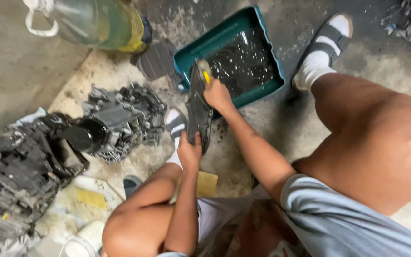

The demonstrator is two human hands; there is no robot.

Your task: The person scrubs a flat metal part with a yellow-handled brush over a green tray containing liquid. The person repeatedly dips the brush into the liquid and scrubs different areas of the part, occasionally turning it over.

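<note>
Person sitting low over a concrete floor [15,71]; left hand [190,151] is gripping the near end of a long dark part [199,112], grip closed round it; right hand [217,94] is wrapped shut on a small brush with a yellow handle [204,72], pressing it on the part's far end; the part is being held tilted over the near edge of a teal tray [262,33] holding dark liquid; step in hand looks like scrubbing the part clean over the tray; next stroke probably calls for a steady left hold and the far end kept above the tray so drips fall inside. Around: a greasy engine block [120,119] just left of the part; more dark engine pieces [15,176] further left; a big yellowish jug [96,21] at top; sandalled feet [322,50] either side of the tray; knees crowding the elbows, leaving little swing room.
</note>
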